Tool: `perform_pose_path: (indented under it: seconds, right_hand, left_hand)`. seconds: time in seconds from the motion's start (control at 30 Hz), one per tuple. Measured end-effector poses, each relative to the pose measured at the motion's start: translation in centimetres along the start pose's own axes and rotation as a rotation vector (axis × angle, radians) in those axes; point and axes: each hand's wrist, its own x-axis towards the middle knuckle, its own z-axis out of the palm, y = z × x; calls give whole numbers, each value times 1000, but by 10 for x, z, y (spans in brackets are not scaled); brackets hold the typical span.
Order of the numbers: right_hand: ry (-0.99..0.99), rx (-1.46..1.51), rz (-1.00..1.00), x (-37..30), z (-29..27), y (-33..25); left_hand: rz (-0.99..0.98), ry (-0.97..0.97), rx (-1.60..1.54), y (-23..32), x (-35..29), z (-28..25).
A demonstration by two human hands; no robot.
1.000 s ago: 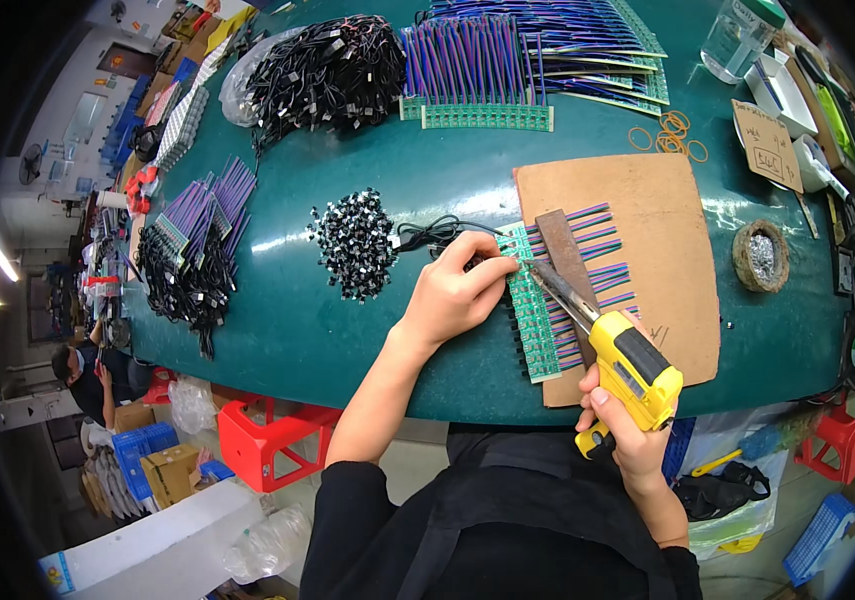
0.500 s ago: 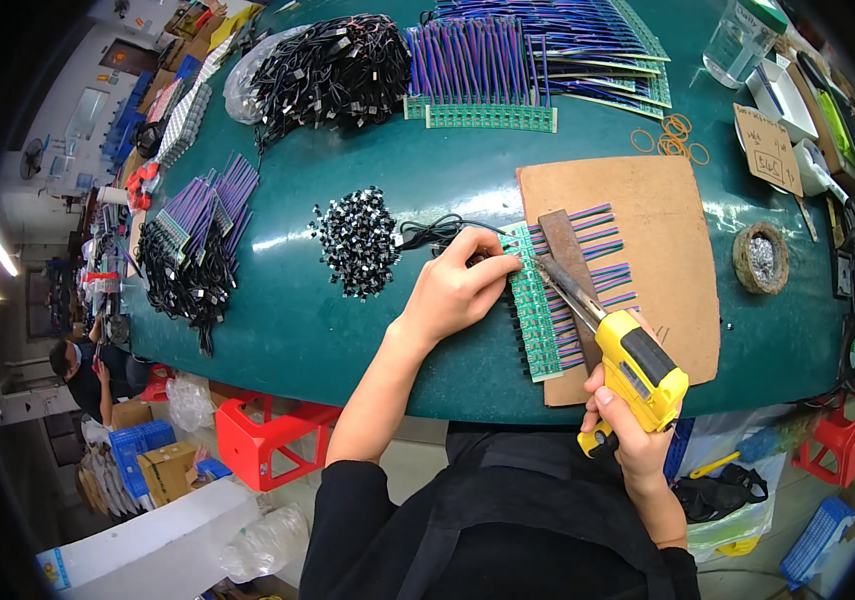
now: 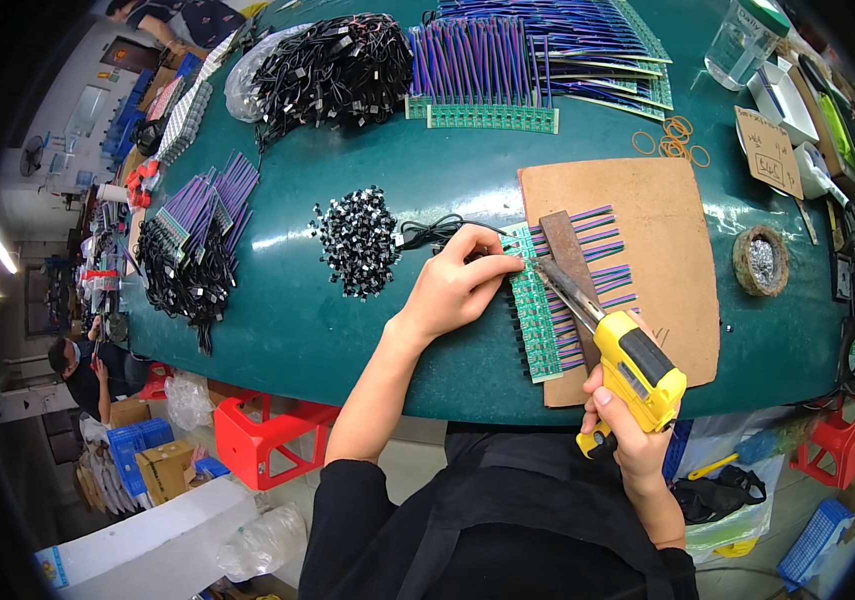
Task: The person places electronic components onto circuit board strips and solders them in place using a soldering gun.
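Left hand [image 3: 453, 292] bent at upper end of green circuit strip [image 3: 538, 325], thumb and forefinger nearly together; what they pinch, cannot tell. Strip overlaps left edge of cardboard [image 3: 663, 215]; brown bar [image 3: 568, 245] crosses its wires. Best: steady joint, brief tip contact, fingertips clear of heat. Right hand [image 3: 636, 435] wraps yellow soldering gun [image 3: 638, 368]. Count: one strip, one cardboard, one bar, one gun.

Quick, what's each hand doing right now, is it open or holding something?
Left hand: pinched closed at the green board; what's in its grip is too small to tell.
Right hand: closed, holding the yellow soldering gun.
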Motion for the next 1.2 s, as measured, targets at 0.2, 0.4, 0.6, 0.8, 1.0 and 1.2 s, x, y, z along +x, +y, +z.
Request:
perform_pose_path:
  seconds: [0.2, 0.4, 0.6, 0.8, 1.0, 1.2]
  right_hand:
    - [-4, -4, -7, 0, -1, 0]
    - [25, 27, -30, -2, -2, -3]
    - [59, 31, -49, -3, -5, -6]
    - [71, 31, -52, -5, -6, -6]
    - [59, -9, -26, -5, -8, -4]
    - [10, 5, -33, -1, -6, -1]
  left_hand:
    - [23, 2, -43, 1, 3, -2]
    - [-171, 93, 57, 20, 8, 5]
    - [-99, 123, 264, 25, 12, 20]
    - [-213, 127, -23, 19, 11, 18]
    - [-32, 107, -4, 11, 5, 5]
    - [47, 81, 64, 5, 1, 6]
